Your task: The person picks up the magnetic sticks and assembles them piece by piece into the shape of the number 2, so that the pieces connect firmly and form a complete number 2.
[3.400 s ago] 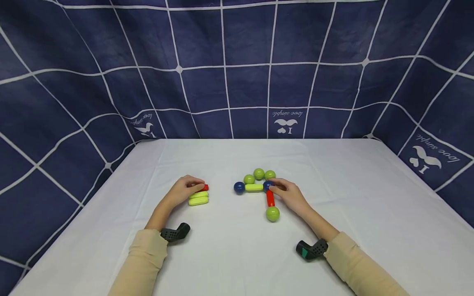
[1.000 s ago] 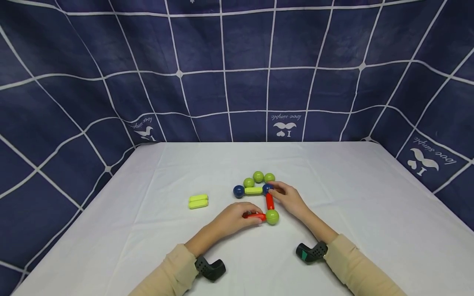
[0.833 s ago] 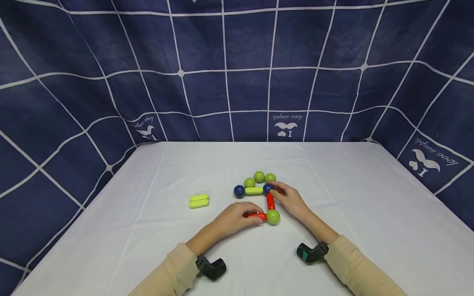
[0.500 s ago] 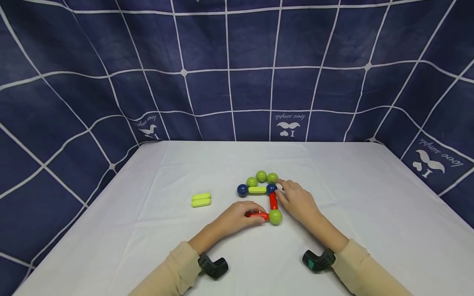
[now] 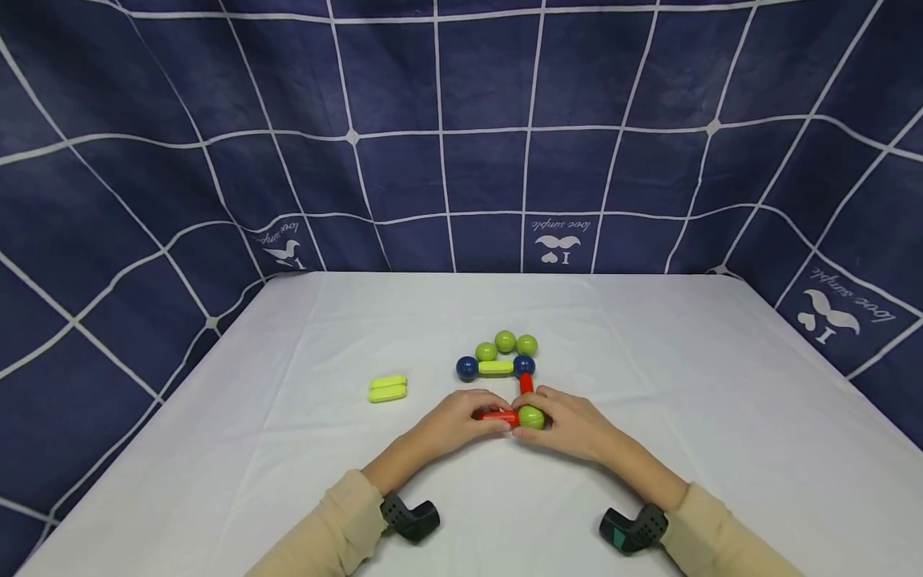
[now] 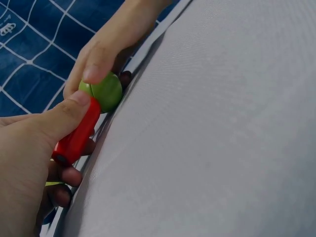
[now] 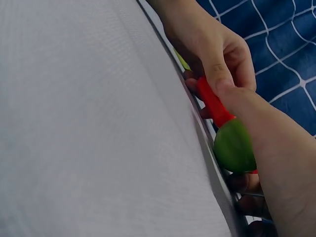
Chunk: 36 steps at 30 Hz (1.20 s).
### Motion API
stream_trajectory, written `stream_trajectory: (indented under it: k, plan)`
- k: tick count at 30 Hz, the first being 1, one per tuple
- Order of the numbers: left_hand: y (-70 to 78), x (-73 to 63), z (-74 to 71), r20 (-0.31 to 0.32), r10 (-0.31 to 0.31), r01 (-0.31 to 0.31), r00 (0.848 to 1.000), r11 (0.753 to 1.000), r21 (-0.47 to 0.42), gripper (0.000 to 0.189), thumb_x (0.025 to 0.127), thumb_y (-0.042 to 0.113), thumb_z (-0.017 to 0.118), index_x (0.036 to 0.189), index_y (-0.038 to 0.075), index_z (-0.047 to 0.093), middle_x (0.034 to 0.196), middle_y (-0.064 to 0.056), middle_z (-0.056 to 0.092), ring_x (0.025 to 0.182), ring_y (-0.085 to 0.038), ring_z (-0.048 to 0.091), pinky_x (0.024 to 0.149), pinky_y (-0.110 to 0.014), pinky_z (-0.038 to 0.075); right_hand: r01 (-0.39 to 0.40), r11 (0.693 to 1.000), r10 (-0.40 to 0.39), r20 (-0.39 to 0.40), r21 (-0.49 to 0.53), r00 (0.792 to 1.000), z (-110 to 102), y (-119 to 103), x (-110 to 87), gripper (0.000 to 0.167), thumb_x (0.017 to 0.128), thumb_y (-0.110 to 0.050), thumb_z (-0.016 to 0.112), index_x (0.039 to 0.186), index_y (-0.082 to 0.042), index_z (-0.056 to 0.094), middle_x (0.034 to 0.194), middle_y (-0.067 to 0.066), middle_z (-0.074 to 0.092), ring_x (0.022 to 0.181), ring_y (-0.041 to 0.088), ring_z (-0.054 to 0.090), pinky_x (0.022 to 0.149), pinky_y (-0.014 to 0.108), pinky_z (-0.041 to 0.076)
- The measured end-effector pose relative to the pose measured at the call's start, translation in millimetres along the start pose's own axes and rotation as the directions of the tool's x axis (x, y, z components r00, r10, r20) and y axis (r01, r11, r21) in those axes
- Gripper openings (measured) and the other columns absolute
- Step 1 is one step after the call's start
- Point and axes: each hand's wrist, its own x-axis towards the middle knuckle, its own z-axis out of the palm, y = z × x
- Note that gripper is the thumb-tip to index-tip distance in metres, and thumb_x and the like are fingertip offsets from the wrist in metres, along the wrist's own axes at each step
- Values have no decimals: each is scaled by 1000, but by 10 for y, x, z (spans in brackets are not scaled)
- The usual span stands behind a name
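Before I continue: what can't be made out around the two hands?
Head view: far red stick, lower end under the right hand.
Head view: left sleeve and right sleeve, cut off by the bottom edge.
Right wrist view: green ball, right part behind the right hand.
Left wrist view: which piece the yellow sliver belongs to; the left hand covers the rest.

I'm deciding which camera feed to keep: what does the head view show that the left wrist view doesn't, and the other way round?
Only the head view: three clustered green balls on the far side, and the tan sleeves.

Only the left wrist view: the dark-centred end face of the red rod held in the left hand.

Both: that rod, the held green ball at its other end, both hands, including the right hand, the white table cover and the blue grid-patterned cloth.
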Motion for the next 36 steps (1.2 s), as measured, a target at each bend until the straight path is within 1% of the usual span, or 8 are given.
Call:
stream_trajectory:
  k: [9, 13, 15, 19, 22, 24, 31, 36]
  plan:
    - [12, -5, -19, -16, -14, 14, 1000, 1000, 4, 27, 86, 40, 59, 103, 20, 66, 92, 10, 64, 82, -2, 52, 75, -19, 44, 16, 997, -17, 9, 79, 1000, 15, 26, 34, 23, 79, -53, 60, 95, -36, 59, 66, -18, 50, 61, 0, 43, 57, 19, 33]
    - [30, 18, -53, -144, 29, -9, 989, 991, 137, 24, 88, 38, 56, 97, 19, 67, 87, 10, 61, 78, -4, 50, 71, -20, 42, 20, 994, -21, 6, 106, 1000, 35, 39, 45, 21, 79, -50, 61, 93, -34, 60, 65, -17, 49, 60, 0, 42, 56, 19, 32]
    - [27, 55, -75, -242, 85, -31, 967, 975, 220, 22, 89, 35, 56, 94, 17, 68, 87, 9, 61, 80, -6, 51, 73, -22, 41, 12, 994, -13, 10, 111, 1000, 47, 46, 42, 20, 79, -50, 61, 92, -34, 60, 65, -17, 48, 60, 0, 43, 56, 19, 33]
    - [-35, 168, -128, -422, 164, -31, 892, 952, 305, 16, 88, 28, 58, 90, 15, 68, 91, 3, 62, 89, -12, 53, 75, -28, 39, -19, 994, 17, 28, 105, 999, 56, 57, 36, 20, 79, -50, 62, 92, -35, 59, 66, -17, 49, 61, 0, 43, 57, 19, 34]
    - [-108, 265, -168, -517, 126, 33, 847, 957, 288, 15, 88, 26, 58, 91, 15, 67, 97, 0, 60, 94, -16, 53, 79, -32, 39, -26, 994, 23, 32, 106, 999, 48, 54, 42, 21, 79, -49, 62, 92, -34, 59, 66, -16, 49, 62, 1, 44, 58, 20, 34]
    - [-145, 334, -187, -552, 66, 87, 831, 965, 246, 16, 88, 27, 58, 93, 15, 67, 99, -1, 60, 96, -18, 52, 83, -34, 40, -26, 994, 22, 35, 108, 999, 41, 53, 44, 21, 79, -50, 61, 93, -34, 59, 66, -16, 49, 62, 1, 44, 57, 20, 34]
    - [-198, 528, -184, -468, -217, 300, 857, 947, 110, 34, 86, 34, 58, 109, 10, 62, 110, -9, 61, 104, -24, 55, 88, -40, 43, -19, 992, 13, 50, 126, 999, 45, 46, 32, 20, 80, -51, 60, 92, -35, 59, 66, -17, 48, 61, 0, 43, 57, 19, 34]
    - [-189, 619, -173, -388, -301, 367, 871, 924, 106, 36, 83, 31, 60, 110, 8, 62, 106, -10, 64, 97, -25, 58, 84, -40, 45, -18, 993, 13, 37, 121, 999, 39, 53, 30, 20, 79, -51, 60, 92, -36, 59, 65, -17, 47, 60, 0, 43, 57, 19, 34]
